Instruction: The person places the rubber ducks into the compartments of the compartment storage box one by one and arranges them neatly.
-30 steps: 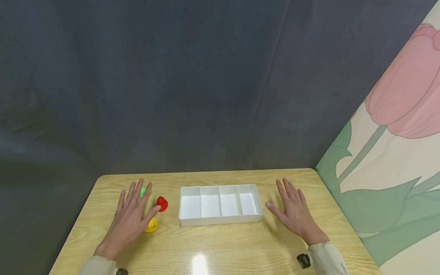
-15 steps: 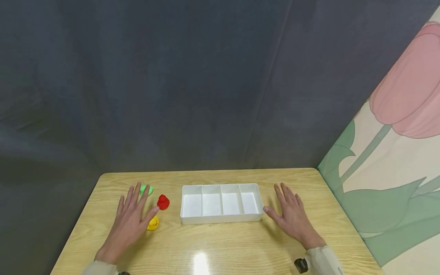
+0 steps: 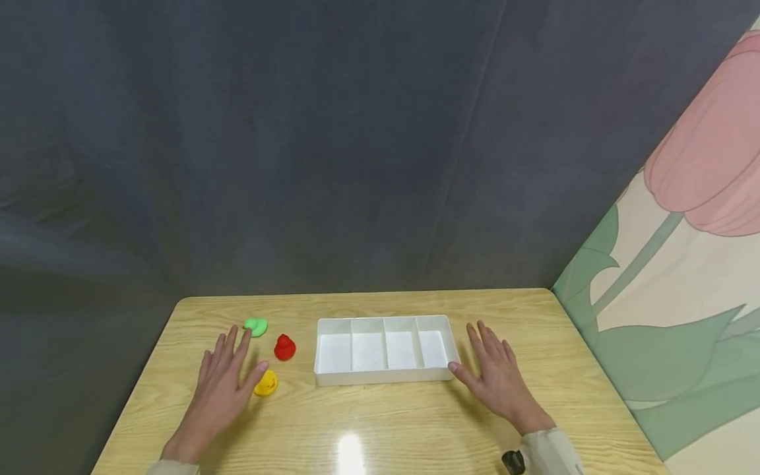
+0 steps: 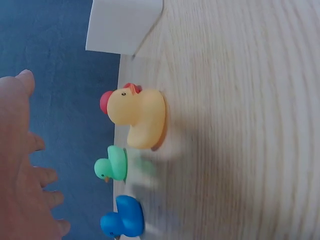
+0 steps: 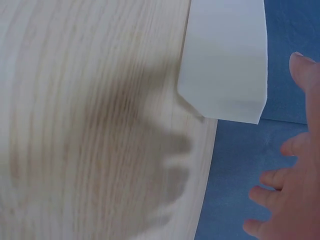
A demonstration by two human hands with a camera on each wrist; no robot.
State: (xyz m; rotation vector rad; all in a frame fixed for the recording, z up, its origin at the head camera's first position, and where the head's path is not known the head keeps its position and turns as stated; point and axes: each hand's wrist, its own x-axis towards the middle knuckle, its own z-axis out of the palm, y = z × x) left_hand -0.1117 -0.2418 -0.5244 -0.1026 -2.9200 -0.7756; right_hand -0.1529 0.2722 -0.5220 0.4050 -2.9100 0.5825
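My left hand [image 3: 215,392] hovers over the left of the table, fingers spread and holding nothing. Beside its thumb sits a yellow toy duck [image 3: 266,382]. A red duck [image 3: 285,347] lies farther right, and a green duck [image 3: 256,326] is just beyond the fingertips. The left wrist view also shows a blue duck [image 4: 125,217], hidden in the head view. On the right, my right hand [image 3: 499,379] hovers with spread fingers, its thumb tip overlapping the near right corner of a white divided tray [image 3: 386,377]. The tray's several compartments hold nothing.
The wooden table [image 3: 392,429] ends at a dark curtain [image 3: 356,165] at the back. On the right hangs a cloth with a tulip print [image 3: 706,165]. A black wrist strap piece [image 3: 513,462] shows by the right sleeve.
Both hands have drawn slightly back toward the body, and the right has shifted a little left to the tray corner. More of the green duck shows. The head view has turned slightly.
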